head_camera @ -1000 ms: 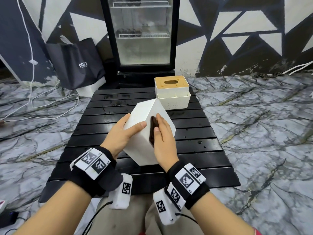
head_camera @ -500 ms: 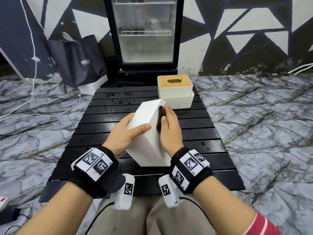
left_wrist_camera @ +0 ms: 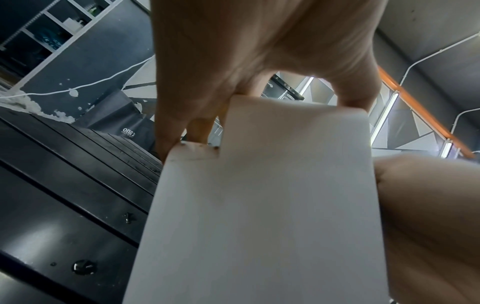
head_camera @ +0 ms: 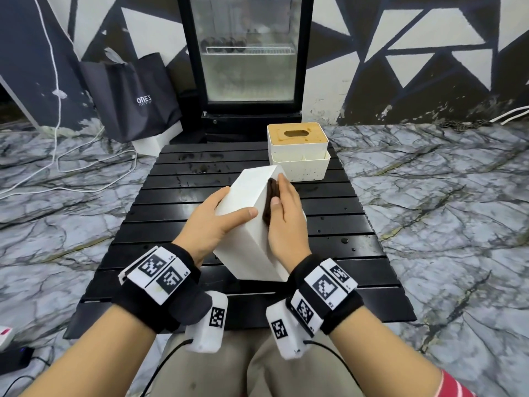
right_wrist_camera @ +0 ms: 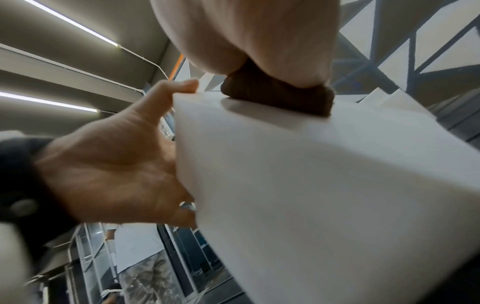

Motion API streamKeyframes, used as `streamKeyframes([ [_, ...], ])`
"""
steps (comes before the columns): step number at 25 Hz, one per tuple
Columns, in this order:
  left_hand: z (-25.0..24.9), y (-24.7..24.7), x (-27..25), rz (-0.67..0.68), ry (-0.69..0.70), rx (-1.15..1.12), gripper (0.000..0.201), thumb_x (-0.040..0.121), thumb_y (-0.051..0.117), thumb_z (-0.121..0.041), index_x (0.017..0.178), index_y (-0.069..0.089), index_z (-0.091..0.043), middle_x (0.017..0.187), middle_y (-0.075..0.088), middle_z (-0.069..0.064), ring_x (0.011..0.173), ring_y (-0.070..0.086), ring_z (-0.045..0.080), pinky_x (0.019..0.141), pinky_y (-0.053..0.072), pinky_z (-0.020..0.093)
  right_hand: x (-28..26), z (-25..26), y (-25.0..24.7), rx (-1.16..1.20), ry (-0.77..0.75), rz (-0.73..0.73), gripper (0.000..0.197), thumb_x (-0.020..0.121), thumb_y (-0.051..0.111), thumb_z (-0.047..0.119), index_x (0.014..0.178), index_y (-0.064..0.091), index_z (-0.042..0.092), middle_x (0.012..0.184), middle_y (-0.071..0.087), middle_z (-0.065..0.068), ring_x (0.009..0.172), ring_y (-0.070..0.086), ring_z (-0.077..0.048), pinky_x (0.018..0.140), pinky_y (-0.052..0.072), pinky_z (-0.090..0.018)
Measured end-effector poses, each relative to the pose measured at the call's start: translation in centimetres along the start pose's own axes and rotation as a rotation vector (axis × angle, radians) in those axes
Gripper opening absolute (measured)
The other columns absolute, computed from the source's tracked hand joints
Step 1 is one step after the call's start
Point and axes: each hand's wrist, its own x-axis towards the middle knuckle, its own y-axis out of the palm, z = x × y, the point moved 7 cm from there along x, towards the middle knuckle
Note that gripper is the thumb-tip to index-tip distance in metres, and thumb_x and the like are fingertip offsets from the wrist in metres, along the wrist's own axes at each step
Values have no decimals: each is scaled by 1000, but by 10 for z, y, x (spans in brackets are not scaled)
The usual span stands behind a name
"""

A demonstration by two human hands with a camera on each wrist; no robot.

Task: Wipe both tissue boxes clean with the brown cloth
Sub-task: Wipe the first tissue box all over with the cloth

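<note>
A plain white tissue box (head_camera: 249, 190) is held tilted above the black slatted table (head_camera: 171, 224). My left hand (head_camera: 217, 222) grips its left side, with the thumb laid across the near face. My right hand (head_camera: 286, 219) presses the dark brown cloth (head_camera: 267, 204) flat against the box's right side, fingers straight, near the upper far end. The right wrist view shows the bunched cloth (right_wrist_camera: 278, 96) under my right hand (right_wrist_camera: 254, 30) on the box (right_wrist_camera: 337, 195), and the left hand (right_wrist_camera: 111, 174) beside it. A second white tissue box with a wooden lid (head_camera: 297, 136) stands at the table's far edge.
A white perforated bin (head_camera: 300, 167) sits against the front of the lidded box. Behind the table stand a glass-door fridge (head_camera: 249, 58) and a black bag (head_camera: 134, 96). White cables (head_camera: 86, 167) lie on the marble floor at the left. Water drops dot the slats.
My right hand has slid the cloth along the box's right side, away from me toward its far end. The left hand keeps the same grip.
</note>
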Motion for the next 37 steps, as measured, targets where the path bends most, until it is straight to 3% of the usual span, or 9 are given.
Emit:
streamKeyframes([
  [5,1,-3,-1,-1,-24,-29,38,63,70,-36,100,64,-34,94,72,-11,79,66,4,71,49,19,10,-32,-10,-20,82,-42,44,98,31,12,142,25,15,149,26,-1,137,22,-13,107,12,-16],
  [13,1,3,-3,-12,-8,-13,57,49,74,-50,104,65,-37,104,70,-6,97,65,17,85,50,30,-23,-50,-11,11,230,-117,47,97,32,12,143,23,16,149,26,-1,137,23,-15,111,16,-25],
  [17,-4,8,-6,1,16,29,68,45,73,-52,110,62,-37,106,67,-12,100,63,11,82,47,23,-32,-25,-6,79,157,-105,46,97,32,11,142,23,16,142,29,7,134,22,-8,108,15,-19],
  [20,-8,16,-9,32,51,93,73,44,73,-54,115,58,-41,111,64,-16,105,59,7,92,46,27,-27,-3,-12,152,68,-123,45,97,33,10,141,27,18,133,28,16,129,22,0,104,14,-11],
  [22,-13,20,-13,45,72,128,65,43,74,-54,106,58,-51,106,64,-22,101,58,-1,90,45,24,-22,9,-22,146,-1,-140,44,96,36,8,139,32,18,137,32,13,130,25,-1,107,17,-15],
  [26,-24,31,-22,64,124,250,45,49,74,-49,79,49,-71,87,57,-42,86,53,-16,75,41,6,-10,32,-44,-48,-157,-78,43,92,43,3,134,42,16,134,37,10,132,30,-9,109,19,-19],
  [29,-19,40,-27,44,142,341,59,53,85,-41,91,42,-57,100,47,-37,96,47,-13,76,33,-2,-7,43,-45,-261,-257,67,43,87,51,2,128,49,16,138,41,2,130,33,-12,107,20,-17],
  [31,-15,43,-28,34,162,354,63,55,85,-34,95,41,-54,110,48,-29,97,45,-20,73,32,-6,-13,41,-35,-410,-280,173,35,86,53,6,119,57,17,136,45,0,127,37,-12,103,22,-14],
  [37,-6,43,-26,15,190,374,70,50,80,-47,109,43,-52,118,50,-25,106,45,-17,80,35,4,-11,30,-31,-463,-279,245,29,89,54,16,117,61,20,125,55,2,119,44,-11,97,25,-10],
])
